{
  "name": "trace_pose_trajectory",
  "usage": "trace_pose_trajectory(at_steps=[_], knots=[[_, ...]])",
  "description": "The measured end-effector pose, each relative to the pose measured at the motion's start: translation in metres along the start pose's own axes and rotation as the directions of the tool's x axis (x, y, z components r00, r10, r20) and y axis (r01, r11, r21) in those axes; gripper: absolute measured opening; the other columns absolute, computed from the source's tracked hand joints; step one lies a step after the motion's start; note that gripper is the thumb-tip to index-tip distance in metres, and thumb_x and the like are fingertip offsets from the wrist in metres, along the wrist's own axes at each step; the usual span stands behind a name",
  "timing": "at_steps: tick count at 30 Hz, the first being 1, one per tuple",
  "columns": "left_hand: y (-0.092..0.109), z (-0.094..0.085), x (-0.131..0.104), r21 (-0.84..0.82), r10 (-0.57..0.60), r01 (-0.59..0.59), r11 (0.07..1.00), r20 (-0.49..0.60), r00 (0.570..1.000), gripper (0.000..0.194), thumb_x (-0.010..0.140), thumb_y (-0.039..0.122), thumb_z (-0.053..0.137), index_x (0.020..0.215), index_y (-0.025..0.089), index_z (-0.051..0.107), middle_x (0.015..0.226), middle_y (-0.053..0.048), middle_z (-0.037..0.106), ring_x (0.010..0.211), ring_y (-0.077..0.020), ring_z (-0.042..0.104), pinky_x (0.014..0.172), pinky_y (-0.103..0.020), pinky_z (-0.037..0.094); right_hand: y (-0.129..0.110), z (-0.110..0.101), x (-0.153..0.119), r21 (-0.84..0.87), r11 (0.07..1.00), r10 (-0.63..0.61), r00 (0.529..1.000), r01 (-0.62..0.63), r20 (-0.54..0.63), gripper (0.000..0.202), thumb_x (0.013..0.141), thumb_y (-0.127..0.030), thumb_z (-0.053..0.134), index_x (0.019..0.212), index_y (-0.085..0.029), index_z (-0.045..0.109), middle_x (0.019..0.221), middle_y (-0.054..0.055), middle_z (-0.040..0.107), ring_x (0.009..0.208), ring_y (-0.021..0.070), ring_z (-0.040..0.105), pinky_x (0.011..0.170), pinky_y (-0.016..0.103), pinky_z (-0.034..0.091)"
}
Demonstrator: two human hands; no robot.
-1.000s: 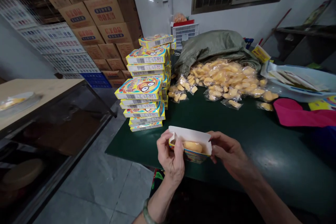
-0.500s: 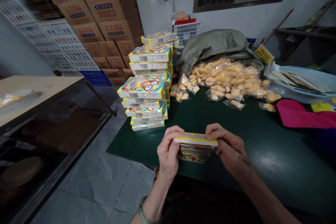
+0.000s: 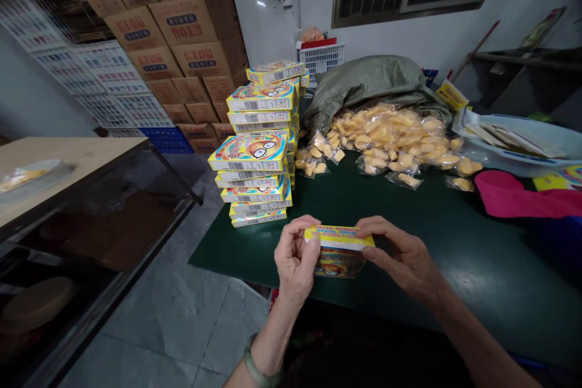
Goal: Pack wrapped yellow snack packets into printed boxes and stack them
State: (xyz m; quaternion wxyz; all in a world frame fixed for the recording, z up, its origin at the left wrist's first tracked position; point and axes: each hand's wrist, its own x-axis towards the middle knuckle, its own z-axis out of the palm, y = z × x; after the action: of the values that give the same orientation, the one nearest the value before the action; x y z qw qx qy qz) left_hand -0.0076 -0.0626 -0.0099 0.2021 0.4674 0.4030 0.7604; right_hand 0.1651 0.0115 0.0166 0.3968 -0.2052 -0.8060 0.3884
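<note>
A yellow printed carton (image 3: 341, 260) is held upright between both hands over the near edge of the green table. My left hand (image 3: 294, 257) grips its left end, the thumb across the upper edge. At the opposite end my right hand (image 3: 400, 251) pinches the corner between thumb and fingers. The carton's top flap lies folded over toward me, with a white edge showing. Inside contents are hidden. Left of and behind the hands rises a stack of matching yellow cartons (image 3: 248, 154), lying flat on one another.
Wrapped yellow snack pieces (image 3: 391, 133) spill from a green sack (image 3: 377, 82) at the back. A pale blue basin (image 3: 522, 139) holding papers and a pink cloth item (image 3: 513, 194) lie to the right. Brown cardboard boxes (image 3: 177, 24) and a wooden-topped table (image 3: 77, 157) stand to the left.
The flap has tipped down toward me, so more of its yellow printed face shows. My left thumb has moved up onto the carton's edge, and my right thumb now presses the front corner.
</note>
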Motion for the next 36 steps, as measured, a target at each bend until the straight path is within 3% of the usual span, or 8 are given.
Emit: trace_pose_trajectory(at_steps=[3,13,20,23,28,31,33,36], knots=[[0.001,0.000,0.001,-0.031,-0.034,0.035,0.999,0.026,0.999,0.019,0.085,0.024,0.057,0.104,0.021,0.055,0.102,-0.008,0.060,0.087,-0.0152,0.059,0.072,-0.026,0.048,-0.001,0.004,-0.002,-0.063,0.998,-0.030,0.999,0.028,-0.043,0.012,0.087,-0.024,0.056,0.099,-0.022,0.059,0.099,0.006,0.061,0.093,0.0170,0.059,0.078,0.028,0.050],[0.003,-0.007,0.003,0.096,0.058,-0.067,0.993,0.087,0.995,0.008,0.085,0.021,0.054,0.087,0.017,0.061,0.092,-0.007,0.059,0.086,-0.0163,0.056,0.070,-0.028,0.047,-0.011,0.012,-0.002,-0.127,0.980,-0.173,0.974,0.155,-0.146,0.015,0.086,-0.012,0.054,0.096,-0.021,0.061,0.093,0.006,0.064,0.085,0.0157,0.062,0.070,0.027,0.052],[-0.007,-0.010,-0.003,0.121,0.227,-0.245,0.962,0.143,0.963,0.015,0.086,0.020,0.050,0.095,0.022,0.061,0.099,-0.007,0.057,0.096,-0.0221,0.059,0.082,-0.043,0.049,0.012,0.016,-0.009,-0.309,0.893,-0.391,0.905,0.329,-0.168,0.028,0.085,-0.008,0.052,0.107,-0.024,0.059,0.103,0.008,0.063,0.090,0.0168,0.064,0.069,0.029,0.055],[-0.007,-0.008,-0.001,0.149,0.295,-0.318,0.936,0.156,0.943,0.019,0.079,0.013,0.058,0.096,0.023,0.059,0.101,-0.006,0.056,0.095,-0.0216,0.060,0.079,-0.042,0.052,0.020,0.021,-0.009,-0.312,0.876,-0.434,0.883,0.368,-0.176,0.033,0.085,-0.008,0.051,0.111,-0.027,0.056,0.108,0.008,0.060,0.094,0.0170,0.063,0.071,0.030,0.055],[-0.002,-0.008,0.008,0.199,0.330,-0.372,0.907,0.216,0.919,0.029,0.069,0.004,0.068,0.090,0.021,0.058,0.100,-0.006,0.059,0.085,-0.0166,0.062,0.067,-0.031,0.054,0.020,0.018,-0.015,-0.303,0.896,-0.383,0.910,0.325,-0.158,0.034,0.087,-0.010,0.049,0.116,-0.026,0.054,0.110,0.009,0.057,0.095,0.0159,0.061,0.075,0.030,0.055],[-0.001,-0.008,0.014,0.221,0.300,-0.351,0.910,0.234,0.925,0.023,0.068,0.006,0.071,0.084,0.018,0.058,0.097,-0.007,0.064,0.083,-0.0165,0.064,0.065,-0.028,0.055,0.035,-0.021,-0.034,-0.474,0.871,-0.276,0.926,0.128,-0.256,0.035,0.087,-0.017,0.052,0.121,-0.022,0.053,0.110,0.011,0.057,0.085,0.0148,0.062,0.072,0.030,0.054],[-0.004,-0.007,0.017,0.222,0.286,-0.327,0.918,0.198,0.937,0.023,0.066,0.007,0.072,0.082,0.018,0.058,0.094,-0.006,0.066,0.083,-0.0165,0.065,0.065,-0.027,0.056,0.050,-0.071,-0.058,-0.562,0.811,-0.180,0.844,-0.163,-0.505,0.032,0.087,-0.021,0.052,0.119,-0.019,0.055,0.101,0.009,0.060,0.074,0.0137,0.060,0.066,0.029,0.053],[-0.012,-0.006,0.019,0.213,0.299,-0.327,0.921,0.154,0.942,0.029,0.061,0.004,0.073,0.082,0.018,0.058,0.091,-0.003,0.067,0.083,-0.0164,0.066,0.066,-0.026,0.057,0.067,-0.166,-0.104,-0.466,0.581,-0.093,0.514,-0.667,-0.853,0.025,0.085,-0.025,0.050,0.102,-0.013,0.063,0.085,0.008,0.060,0.069,0.0154,0.056,0.062,0.029,0.048]])
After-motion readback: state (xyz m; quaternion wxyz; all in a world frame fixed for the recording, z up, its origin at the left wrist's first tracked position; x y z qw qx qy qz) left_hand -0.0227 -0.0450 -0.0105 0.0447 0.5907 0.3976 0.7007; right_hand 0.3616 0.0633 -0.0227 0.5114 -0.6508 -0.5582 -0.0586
